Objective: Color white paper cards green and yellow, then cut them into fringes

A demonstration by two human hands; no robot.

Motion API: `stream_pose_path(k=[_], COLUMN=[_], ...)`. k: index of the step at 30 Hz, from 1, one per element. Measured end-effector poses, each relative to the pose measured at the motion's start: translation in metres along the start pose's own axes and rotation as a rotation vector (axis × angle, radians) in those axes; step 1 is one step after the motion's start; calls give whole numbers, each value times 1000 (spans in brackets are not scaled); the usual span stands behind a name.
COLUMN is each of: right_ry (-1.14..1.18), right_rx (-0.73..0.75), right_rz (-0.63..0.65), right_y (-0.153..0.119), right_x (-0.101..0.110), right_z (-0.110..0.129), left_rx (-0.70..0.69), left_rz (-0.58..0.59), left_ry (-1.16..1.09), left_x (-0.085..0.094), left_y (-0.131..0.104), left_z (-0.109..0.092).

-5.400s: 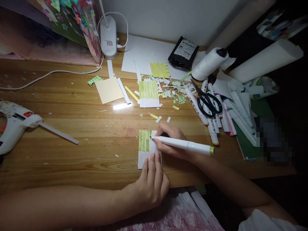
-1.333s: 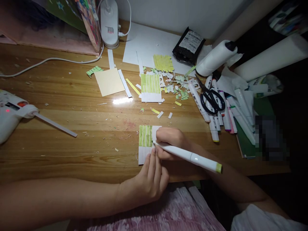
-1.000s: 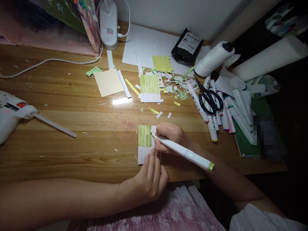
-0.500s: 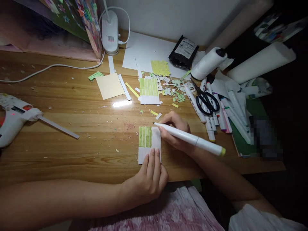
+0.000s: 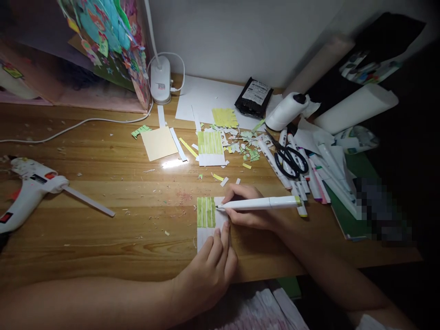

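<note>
A small white paper (image 5: 222, 215) with green stripes on its upper left part lies near the table's front edge. My left hand (image 5: 209, 266) rests on its lower part, fingertips pressing the paper, nothing gripped. My right hand (image 5: 249, 208) holds a white marker (image 5: 264, 203) with a yellow-green end; its dark tip is at the right edge of the striped part. Farther back lies another striped paper (image 5: 211, 149), with a yellow fringed piece (image 5: 224, 118) behind it.
Black scissors (image 5: 290, 160) lie on several markers (image 5: 273, 162) at the right. A glue gun (image 5: 34, 188) is at the left. A beige square (image 5: 160, 143), paper scraps, a lamp base (image 5: 160, 80) and a black packet (image 5: 254, 97) sit farther back.
My right hand has turned the marker more level and brought its tip down onto the paper beside the stripes. The view has tilted up, so the table appears lower.
</note>
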State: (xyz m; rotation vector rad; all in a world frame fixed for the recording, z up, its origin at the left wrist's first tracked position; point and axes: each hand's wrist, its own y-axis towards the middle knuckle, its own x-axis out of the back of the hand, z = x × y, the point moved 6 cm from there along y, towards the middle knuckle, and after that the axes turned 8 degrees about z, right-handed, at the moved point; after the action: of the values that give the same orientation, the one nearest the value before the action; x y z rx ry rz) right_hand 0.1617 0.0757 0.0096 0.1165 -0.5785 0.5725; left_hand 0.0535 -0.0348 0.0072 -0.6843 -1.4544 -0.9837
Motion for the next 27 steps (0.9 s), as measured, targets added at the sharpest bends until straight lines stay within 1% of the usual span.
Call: stream_pose_path(k=[3, 6, 11, 15, 18, 22, 25, 27], right_ry=[-24, -53, -49, -18, -19, -19, -25, -27], right_rx=[27, 18, -88, -136, -107, -133, -121, -112], right_rz=[36, 32, -30, -22, 15, -22, 13, 12], right_y=[1, 3, 5, 5, 6, 5, 5, 5], right_x=[-2, -3, 0, 1, -1, 1, -2, -2], right_z=[0, 1, -3, -5, -3, -4, -4, -3], left_rx=[-3, -8, -9, -3, -9, -4, -7, -18], left_rz=[-11, -9, 19, 7, 15, 8, 15, 35], left_ry=[-12, -11, 8, 12, 10, 7, 7, 10], left_x=[1, 0, -2, -1, -2, -2, -1, -1], left_y=[0, 0, 0, 1, 1, 0, 0, 0], left_z=[0, 1, 1, 1, 0, 0, 0, 0])
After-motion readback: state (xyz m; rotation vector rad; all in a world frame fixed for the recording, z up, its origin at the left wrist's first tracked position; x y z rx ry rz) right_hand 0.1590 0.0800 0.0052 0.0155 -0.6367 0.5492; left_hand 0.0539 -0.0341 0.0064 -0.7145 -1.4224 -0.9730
